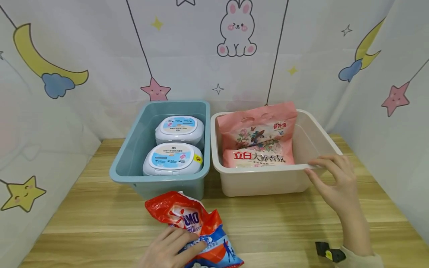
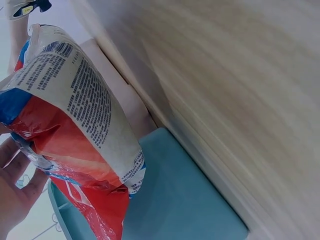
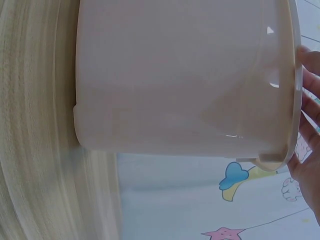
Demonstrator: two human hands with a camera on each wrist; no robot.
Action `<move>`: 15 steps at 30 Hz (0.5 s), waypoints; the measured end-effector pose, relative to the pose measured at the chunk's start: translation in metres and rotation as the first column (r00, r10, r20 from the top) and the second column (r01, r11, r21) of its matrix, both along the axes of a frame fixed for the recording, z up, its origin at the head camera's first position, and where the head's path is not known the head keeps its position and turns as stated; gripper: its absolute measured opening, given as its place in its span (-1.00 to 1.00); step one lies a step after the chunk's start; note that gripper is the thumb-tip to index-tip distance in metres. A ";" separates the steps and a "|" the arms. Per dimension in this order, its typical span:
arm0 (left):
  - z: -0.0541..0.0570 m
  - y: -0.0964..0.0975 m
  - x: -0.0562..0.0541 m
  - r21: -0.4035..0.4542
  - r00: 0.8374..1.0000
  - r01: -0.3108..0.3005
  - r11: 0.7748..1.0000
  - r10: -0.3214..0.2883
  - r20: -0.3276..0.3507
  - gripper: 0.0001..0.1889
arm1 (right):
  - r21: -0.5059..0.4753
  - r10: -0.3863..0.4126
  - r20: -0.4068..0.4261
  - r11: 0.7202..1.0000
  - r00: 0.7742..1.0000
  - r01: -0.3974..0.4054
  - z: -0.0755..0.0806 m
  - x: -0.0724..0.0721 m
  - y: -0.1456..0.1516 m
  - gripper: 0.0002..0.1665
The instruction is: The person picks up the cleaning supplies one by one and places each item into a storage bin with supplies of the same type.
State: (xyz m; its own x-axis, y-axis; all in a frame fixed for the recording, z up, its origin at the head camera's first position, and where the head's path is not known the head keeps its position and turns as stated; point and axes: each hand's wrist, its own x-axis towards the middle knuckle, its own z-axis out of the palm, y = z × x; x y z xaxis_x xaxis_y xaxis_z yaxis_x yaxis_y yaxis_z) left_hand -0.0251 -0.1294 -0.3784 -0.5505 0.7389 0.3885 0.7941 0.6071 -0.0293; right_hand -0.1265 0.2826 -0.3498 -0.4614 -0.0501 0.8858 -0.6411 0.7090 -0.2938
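My left hand [image 1: 172, 247] grips a red and blue OMO laundry detergent bag [image 1: 192, 219] in front of the bins. In the left wrist view the printed white back of this bag [image 2: 90, 95] faces the camera, raised off the table. My right hand [image 1: 336, 178] pinches the front rim of a cream bin [image 1: 264, 182] near its right corner. A pink detergent bag [image 1: 258, 141] leans inside that bin. Two white lidded tubs [image 1: 172, 159] with blue labels sit one behind the other in the blue-green bin [image 1: 159, 179] on the left.
Both bins stand side by side on a wood-grain table [image 1: 278, 227]. White curtains [image 1: 187, 63] printed with a rabbit, stars and moons enclose the back and sides. A black strap [image 1: 330, 253] with a yellow mark is by the right wrist.
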 end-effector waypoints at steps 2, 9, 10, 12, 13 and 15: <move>0.002 0.001 0.000 0.004 1.000 0.011 1.000 -0.011 -0.017 -0.46 | 0.001 -0.005 0.000 1.000 1.000 0.005 0.000 0.000 0.000 -0.29; 0.006 0.006 -0.001 0.010 0.998 0.048 0.999 -0.047 -0.049 -0.48 | 0.006 -0.009 0.022 1.000 1.000 0.008 0.000 0.002 0.001 -0.30; 0.007 0.006 -0.001 0.014 0.997 0.051 0.999 -0.051 -0.051 -0.48 | 0.007 -0.009 0.023 1.000 1.000 0.009 -0.001 0.002 0.001 -0.30; 0.007 0.007 -0.002 0.025 0.997 0.059 0.998 -0.058 -0.057 -0.48 | 0.007 -0.010 0.025 1.000 1.000 0.010 -0.001 0.002 0.002 -0.30; 0.008 0.008 -0.002 0.031 0.996 0.063 0.998 -0.061 -0.062 -0.48 | 0.007 -0.009 0.023 1.000 1.000 0.009 -0.001 0.002 0.002 -0.30; 0.009 0.009 -0.002 0.043 0.996 0.070 0.997 -0.067 -0.066 -0.48 | 0.005 -0.006 0.023 1.000 1.000 0.006 0.000 0.002 0.002 -0.30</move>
